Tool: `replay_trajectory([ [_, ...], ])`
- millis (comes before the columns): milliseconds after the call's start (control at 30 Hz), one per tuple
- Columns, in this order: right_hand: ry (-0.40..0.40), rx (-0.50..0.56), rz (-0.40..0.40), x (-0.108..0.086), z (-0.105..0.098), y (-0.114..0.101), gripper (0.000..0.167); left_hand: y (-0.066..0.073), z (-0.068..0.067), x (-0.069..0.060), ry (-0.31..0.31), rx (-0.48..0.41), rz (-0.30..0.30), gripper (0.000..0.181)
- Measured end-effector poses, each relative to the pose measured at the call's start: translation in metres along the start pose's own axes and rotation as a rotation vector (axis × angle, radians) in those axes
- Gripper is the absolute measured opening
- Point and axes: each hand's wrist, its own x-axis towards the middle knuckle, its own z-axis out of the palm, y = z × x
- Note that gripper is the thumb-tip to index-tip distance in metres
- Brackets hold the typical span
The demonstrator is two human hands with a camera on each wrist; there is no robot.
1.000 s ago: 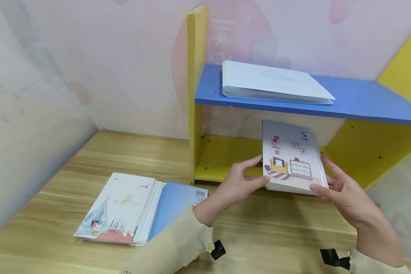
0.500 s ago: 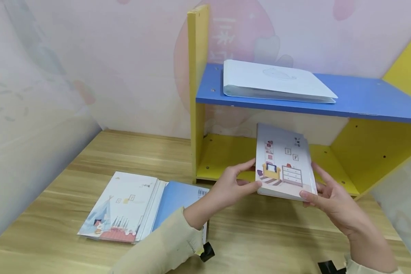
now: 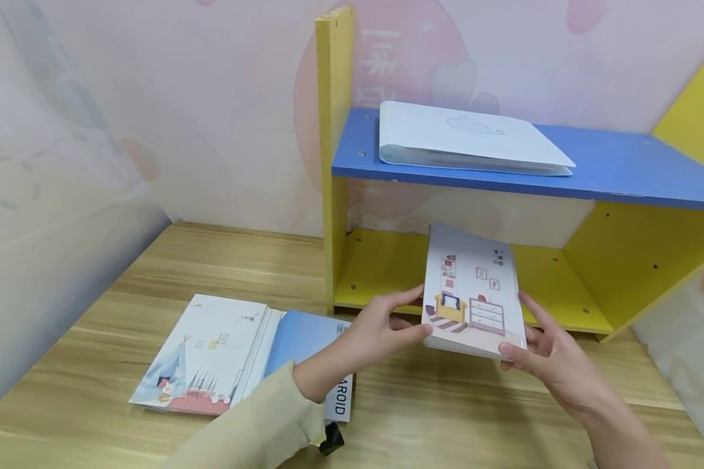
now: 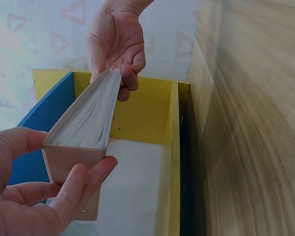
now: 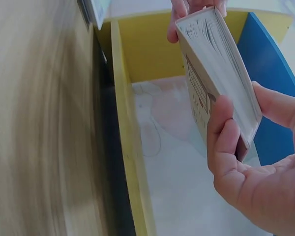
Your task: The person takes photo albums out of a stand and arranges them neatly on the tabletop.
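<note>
A thick photo album (image 3: 472, 286) with an armchair and a chest of drawers on its pale cover is held between both hands, tilted, just before the lower compartment of the shelf. My left hand (image 3: 381, 329) pinches its left edge, thumb on top; in the left wrist view the fingers (image 4: 71, 194) lie against the spine. On the opposite edge my right hand (image 3: 554, 358) grips with the thumb on the cover. Page edges of the album (image 5: 223, 64) face up in the right wrist view. The fingers beneath it are partly hidden in the head view.
A white album (image 3: 475, 137) lies on the blue shelf board (image 3: 616, 159). Yellow panels (image 3: 336, 163) frame the unit. Left on the wooden table (image 3: 211, 260) lie a tent-printed album (image 3: 211, 355) and a blue-covered one (image 3: 299, 335), partly behind the left forearm.
Both hands have drawn the album left and slightly toward me, away from the shelf's back. The grip on it is the same. More lettering shows on the blue album.
</note>
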Motion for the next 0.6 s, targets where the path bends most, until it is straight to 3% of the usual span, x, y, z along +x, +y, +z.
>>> replay_trajectory([
  [400, -0.044, 0.018, -0.011, -0.002, 0.025, 0.006, 0.096, -0.010, -0.015, -0.025, -0.001, -0.005, 0.000, 0.065],
  [600, -0.045, 0.030, -0.010, -0.001, 0.034, 0.009, 0.096, -0.014, -0.020, -0.032, -0.003, 0.022, 0.014, 0.065],
])
